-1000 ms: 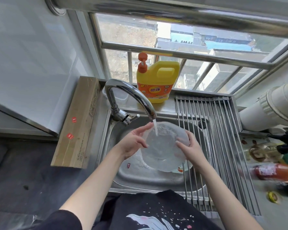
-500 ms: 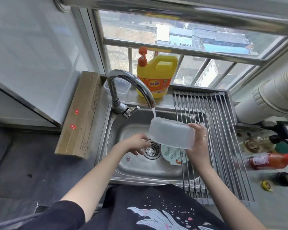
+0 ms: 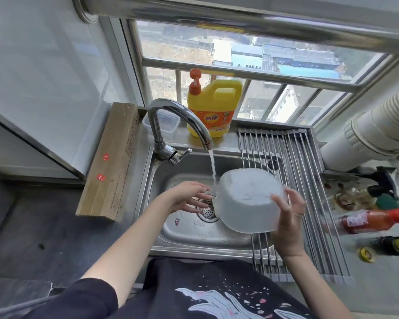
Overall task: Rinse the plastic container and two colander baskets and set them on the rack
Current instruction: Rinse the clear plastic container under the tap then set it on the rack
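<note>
A steel sink (image 3: 184, 236) sits below a window. A roll-up drying rack (image 3: 309, 171) covers the sink's right side. The translucent plastic container (image 3: 249, 201) is held upside down and tilted over the sink, just right of the faucet (image 3: 177, 120) stream. The right hand (image 3: 288, 217) grips its right rim. The left hand (image 3: 189, 196), fingers loosely spread and holding nothing, reaches into the water over the sink drain (image 3: 206, 209).

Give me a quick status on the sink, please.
Right hand grips translucent plastic container, tipped. Left hand open under the tap stream. Steel roll-up rack bare, nothing blocking.
</note>
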A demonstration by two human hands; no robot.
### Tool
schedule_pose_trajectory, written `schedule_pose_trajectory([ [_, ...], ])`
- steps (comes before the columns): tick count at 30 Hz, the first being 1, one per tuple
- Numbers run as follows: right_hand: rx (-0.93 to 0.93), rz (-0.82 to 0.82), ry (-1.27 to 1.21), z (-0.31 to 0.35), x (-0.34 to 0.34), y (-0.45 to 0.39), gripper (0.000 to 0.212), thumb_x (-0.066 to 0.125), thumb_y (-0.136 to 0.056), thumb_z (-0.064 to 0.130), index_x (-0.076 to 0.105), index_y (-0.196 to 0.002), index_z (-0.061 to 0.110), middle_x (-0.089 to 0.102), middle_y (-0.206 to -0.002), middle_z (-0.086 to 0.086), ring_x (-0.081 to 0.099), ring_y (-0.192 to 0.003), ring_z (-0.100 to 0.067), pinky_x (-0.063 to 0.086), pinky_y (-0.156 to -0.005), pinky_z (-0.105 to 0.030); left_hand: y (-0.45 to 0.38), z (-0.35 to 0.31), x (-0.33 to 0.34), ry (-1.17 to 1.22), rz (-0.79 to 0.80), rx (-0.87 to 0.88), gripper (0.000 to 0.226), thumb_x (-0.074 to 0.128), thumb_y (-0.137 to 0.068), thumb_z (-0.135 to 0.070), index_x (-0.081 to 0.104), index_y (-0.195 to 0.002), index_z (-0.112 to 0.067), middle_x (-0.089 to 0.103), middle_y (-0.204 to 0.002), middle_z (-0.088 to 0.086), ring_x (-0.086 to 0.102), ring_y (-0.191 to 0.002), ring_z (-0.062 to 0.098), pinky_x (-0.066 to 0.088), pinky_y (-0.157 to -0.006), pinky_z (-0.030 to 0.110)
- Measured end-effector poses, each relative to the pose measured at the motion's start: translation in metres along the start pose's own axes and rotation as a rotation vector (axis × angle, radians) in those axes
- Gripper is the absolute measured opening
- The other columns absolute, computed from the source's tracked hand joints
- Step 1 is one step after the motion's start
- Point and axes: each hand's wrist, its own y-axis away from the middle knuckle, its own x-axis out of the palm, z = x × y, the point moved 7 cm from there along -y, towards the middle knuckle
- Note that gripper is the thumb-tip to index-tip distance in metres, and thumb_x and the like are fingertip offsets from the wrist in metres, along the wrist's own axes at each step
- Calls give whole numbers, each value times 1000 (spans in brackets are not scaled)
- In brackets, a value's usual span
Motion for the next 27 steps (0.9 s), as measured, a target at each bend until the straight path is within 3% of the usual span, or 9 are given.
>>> schedule_pose_trajectory([
  [3, 17, 7, 50, -7, -7, 1, 110, 84, -46, -17, 29, -126, 35, 26, -131, -16, 38, -119, -46, 51, -83, -58, -4, 1, -3, -11, -46, -19, 27, 44, -96, -21, 56, -120, -14, 68, -105, 3, 68, -94, 25, 55, -74, 34],
  [5, 77, -48, 46, -12, -12, 0, 110, 82, -46, -21, 27, -124, 33, 27, -129, -16, 35, -119, -44, 51, -83, -54, -3, 1, -3, 1, -55, -24, 25, 45, -96, -21, 56, -117, -15, 69, -102, 2, 68, -92, 23, 54, -73, 33],
  [9, 115, 29, 79, -15, -5, 5, 106, 79, -48, -22, 31, -124, 35, 27, -130, -13, 33, -118, -37, 54, -77, -52, -3, 2, -2, -28, -56, -43, 26, 43, -96, -21, 57, -117, -15, 68, -107, 3, 68, -94, 23, 54, -68, 30],
  [14, 233, 50, 78, -20, -3, 3, 100, 77, -51, -22, 34, -122, 33, 30, -128, -12, 45, -108, -41, 57, -70, -48, 1, -3, 8, -34, -16, -15, 30, 47, -94, -14, 56, -123, -15, 67, -111, 2, 68, -97, 21, 56, -76, 32],
  [18, 617, 32, -106, -37, -6, -8, 73, 73, -75, 0, 39, -132, 31, 51, -116, -2, 55, -92, -18, 48, -63, -26, 4, -15, 31, -194, 138, 141, 83, 63, -79, 7, 28, -146, -29, 40, -141, 4, 58, -114, 18, 52, -89, 30],
  [20, 802, 45, -153, -49, -4, -13, 62, 71, -80, 13, 42, -132, 31, 59, -112, 1, 58, -89, -17, 49, -65, -31, 6, -20, 51, -293, 224, 190, 98, 71, -76, 4, 16, -150, -31, 35, -143, 4, 54, -117, 19, 50, -90, 27],
  [23, 912, 185, -103, -59, -4, -22, 53, 68, -80, 25, 46, -128, 30, 62, -121, -3, 60, -98, -22, 53, -80, -43, -2, -24, 64, -379, 111, 209, 63, 71, -81, -24, 40, -136, -19, 55, -127, 5, 62, -104, 21, 55, -69, 25],
  [25, 963, 245, -135, -67, -7, -27, 59, 71, -79, 33, 42, -131, 29, 58, -126, -4, 58, -109, -22, 49, -92, -45, -10, -28, 57, -417, -98, 225, 25, 60, -89, -32, 59, -106, -15, 65, -105, 6, 64, -94, 24, 56, -74, 34],
  [27, 1020, 291, -264, -76, -7, -27, 70, 73, -78, 40, 36, -136, 29, 54, -131, -6, 55, -116, -23, 45, -97, -47, -16, -31, 59, -329, -149, 172, 15, 51, -93, -30, 56, -89, -16, 63, -91, 8, 64, -80, 30, 55, -74, 37],
])
